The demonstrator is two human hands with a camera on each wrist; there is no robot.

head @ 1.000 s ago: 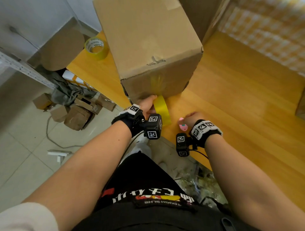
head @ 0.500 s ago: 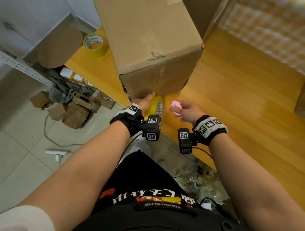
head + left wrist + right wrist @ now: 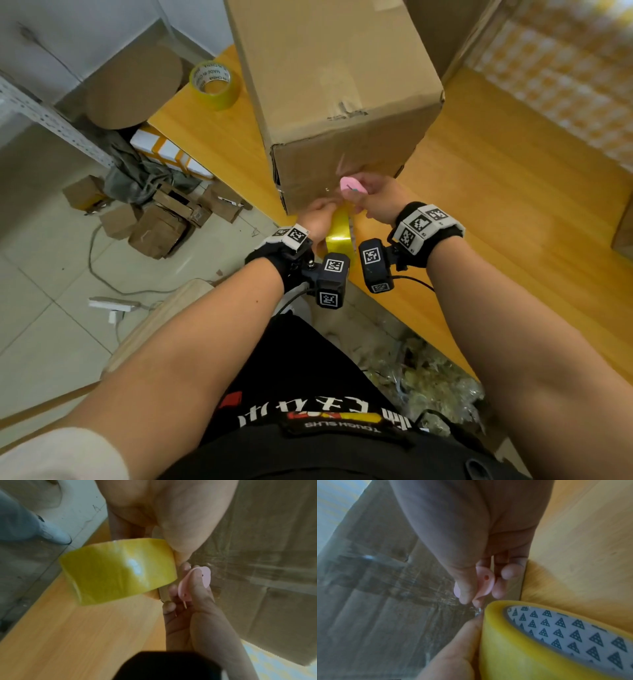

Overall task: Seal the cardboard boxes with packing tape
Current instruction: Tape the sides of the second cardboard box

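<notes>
Both hands are right at the near face of the cardboard box (image 3: 329, 85), low in the middle of the head view. Left hand (image 3: 317, 221) has its fingers wrapped round the yellow roll of tape (image 3: 337, 233), thumb pressed along the roll's outer face, the roll held up against the bottom of the box front. Right hand (image 3: 375, 202) is pinching a small pink cutter (image 3: 352, 186) between thumb and fingers, curled tight on it. In the right wrist view the cutter (image 3: 485, 582) sits just above the roll's edge (image 3: 530, 642), right where the tape meets the box; whether it touches the tape is too blurred to call. From the left wrist camera the roll (image 3: 118, 572) fills the centre, with the cutter (image 3: 197, 580) just to its right against the cardboard.

That box stands big on the yellow wooden table (image 3: 496, 222), filling the top centre, with shiny clear tape across its near face. Out at the upper left, a second roll of tape (image 3: 214, 84) lies flat on the table's far corner, well apart from the hands. Down the left side, on the tiled floor (image 3: 41, 325), small boxes (image 3: 154, 229) lie in a loose heap, with a cable (image 3: 99, 274) trailing beside them.
</notes>
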